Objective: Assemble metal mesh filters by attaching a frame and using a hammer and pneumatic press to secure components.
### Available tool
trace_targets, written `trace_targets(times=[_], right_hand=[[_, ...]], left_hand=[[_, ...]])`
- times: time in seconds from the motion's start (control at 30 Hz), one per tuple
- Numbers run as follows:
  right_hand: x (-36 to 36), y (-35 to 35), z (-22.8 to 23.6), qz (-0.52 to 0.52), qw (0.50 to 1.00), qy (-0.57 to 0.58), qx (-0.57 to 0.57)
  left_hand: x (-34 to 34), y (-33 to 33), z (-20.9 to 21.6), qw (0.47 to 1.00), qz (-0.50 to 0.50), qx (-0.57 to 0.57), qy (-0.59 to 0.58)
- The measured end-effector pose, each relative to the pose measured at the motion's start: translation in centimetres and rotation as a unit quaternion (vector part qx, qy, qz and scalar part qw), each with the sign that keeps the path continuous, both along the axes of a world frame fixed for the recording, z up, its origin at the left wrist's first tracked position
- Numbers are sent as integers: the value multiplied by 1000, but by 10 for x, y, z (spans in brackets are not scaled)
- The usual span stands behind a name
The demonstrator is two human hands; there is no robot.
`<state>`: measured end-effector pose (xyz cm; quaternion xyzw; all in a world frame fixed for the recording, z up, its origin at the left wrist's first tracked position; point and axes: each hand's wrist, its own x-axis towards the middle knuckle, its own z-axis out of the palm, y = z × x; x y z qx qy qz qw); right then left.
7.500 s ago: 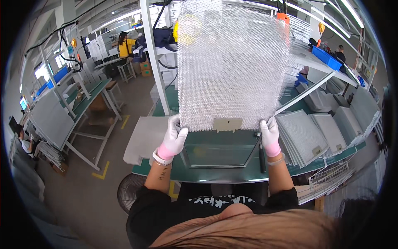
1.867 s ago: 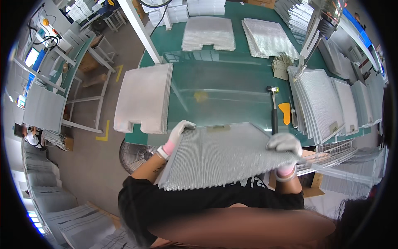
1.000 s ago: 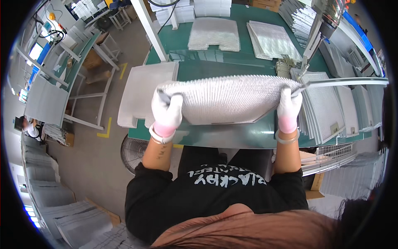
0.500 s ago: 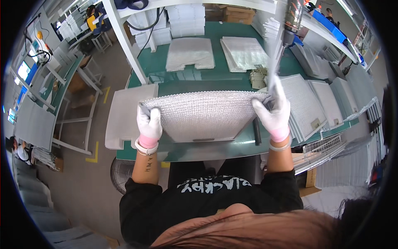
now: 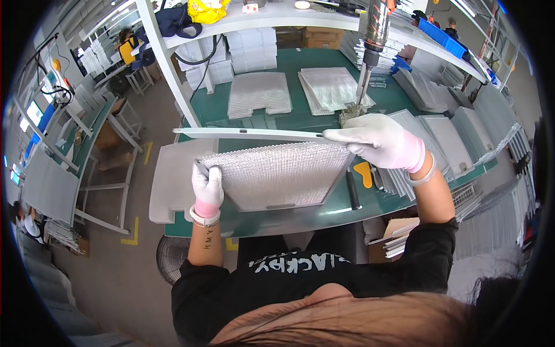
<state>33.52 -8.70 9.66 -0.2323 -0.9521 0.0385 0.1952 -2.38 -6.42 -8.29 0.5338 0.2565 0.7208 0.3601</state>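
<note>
A silvery metal-mesh panel [image 5: 277, 176] leans up from the green worktable, with narrow grey framing along its side and lower edges. My left hand [image 5: 207, 186], in a white glove with a pink cuff, is closed on the panel's upper left corner. My right hand [image 5: 378, 139], gloved alike, pinches the right end of a long white frame strip [image 5: 248, 133]. That strip lies crosswise just beyond the panel's top mesh edge, with small dark slots in it. Whether the right fingers also touch the panel's upper right corner I cannot tell.
A power screwdriver [image 5: 377, 29] hangs over small metal pieces [image 5: 349, 114]. Right of the panel lie a black bar-like tool [image 5: 352, 191] and a yellow scraper [image 5: 363, 174]. Mesh sheets [image 5: 260, 94] lie farther back; framed panels [image 5: 442, 139] stand at right. A shelf [image 5: 277, 19] spans the back.
The white strip, earlier upright and blurred at my right hand, now lies crosswise along the panel's top. My right hand has turned inward; my left keeps its corner grip. The view has shifted slightly.
</note>
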Motion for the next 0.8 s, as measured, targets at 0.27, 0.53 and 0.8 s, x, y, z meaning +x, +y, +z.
trace_targets(times=[0.27, 0.53, 0.8], right_hand=[[-43, -9, 14, -56, 993, -40, -94], [-80, 2, 2, 81, 996, -7, -46], [-96, 6, -4, 112, 993, 22, -42]], left_hand=[[-41, -14, 51, 951, -78, -16, 298], [-9, -20, 50, 991, -59, 62, 102], [16, -25, 43, 985, 61, 149, -68]])
